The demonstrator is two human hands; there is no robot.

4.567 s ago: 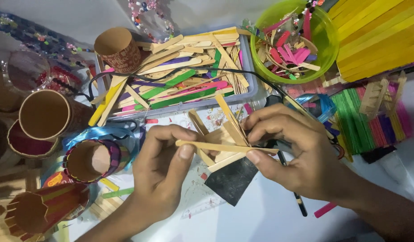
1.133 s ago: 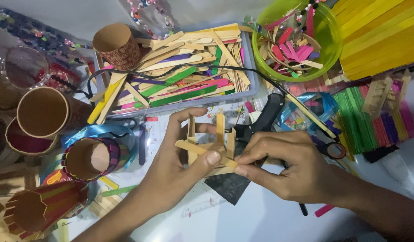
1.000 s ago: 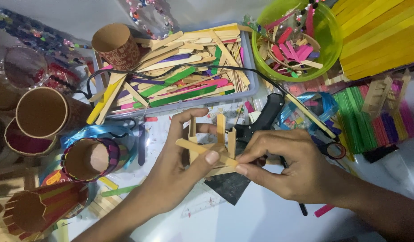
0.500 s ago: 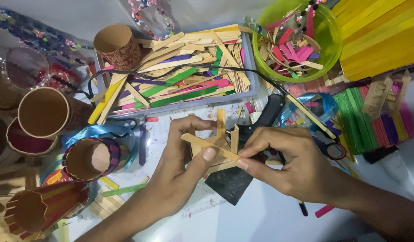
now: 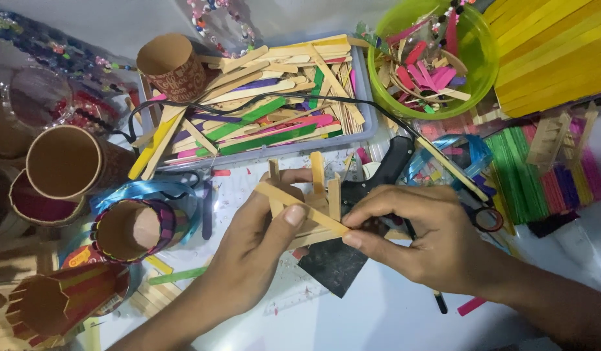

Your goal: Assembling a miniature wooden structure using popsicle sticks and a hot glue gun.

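Pinching a plain wooden stick (image 5: 301, 208) from both ends, the two hands meet over the middle of the worktop (image 5: 378, 318). The left hand (image 5: 258, 250) has its grip clamped, thumb pressing the stick's upper part onto a small stick frame (image 5: 313, 205); the right hand (image 5: 420, 237) closes thumb and forefinger on the lower tip. Both forearms come in from the lower edge, the right wrist bent inward. A black square (image 5: 333, 263) lies just under the frame. Behind it sits a grey tray (image 5: 372, 127) of coloured sticks, a green bowl (image 5: 485, 62) to its right. Left stand brown cardboard tubes (image 5: 69, 162), one wrapped in striped sticks (image 5: 134, 227).
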